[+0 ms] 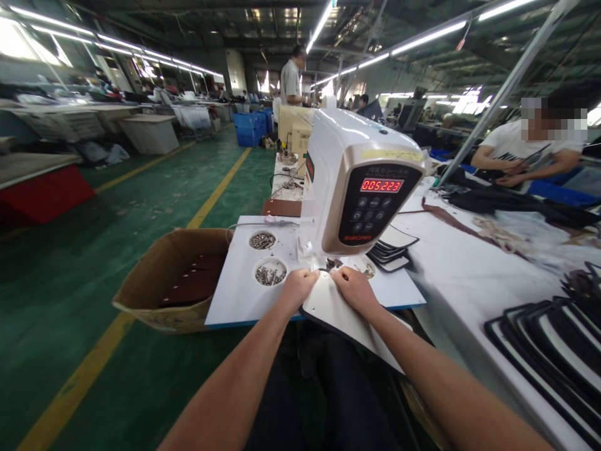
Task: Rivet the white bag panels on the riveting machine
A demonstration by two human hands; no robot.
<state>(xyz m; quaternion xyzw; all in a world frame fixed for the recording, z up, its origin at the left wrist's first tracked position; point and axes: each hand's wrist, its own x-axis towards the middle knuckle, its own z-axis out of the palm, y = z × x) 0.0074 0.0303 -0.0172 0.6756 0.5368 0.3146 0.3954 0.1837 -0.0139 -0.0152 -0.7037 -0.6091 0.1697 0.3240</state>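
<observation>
Both my hands grip the far end of a white panel with dark edging [335, 305], which slopes down toward my lap. My left hand [300, 288] pinches its left corner, fingers curled under. On the other corner my right hand [354, 288] is closed the same way. The held end sits under the head of a white riveting machine [366, 188], whose red display reads 005223. Small metal fasteners lie in round wells, one nearer [270, 272] and one farther [261, 240], left of the machine. The machine's working point is partly hidden behind its head and my hands.
A cardboard box [164, 319] with brown pieces stands on the floor at left. Black-edged panels lie stacked behind the machine [392, 247] and on the white table at right [544, 351]. A co-worker [526, 147] handles dark material across the table.
</observation>
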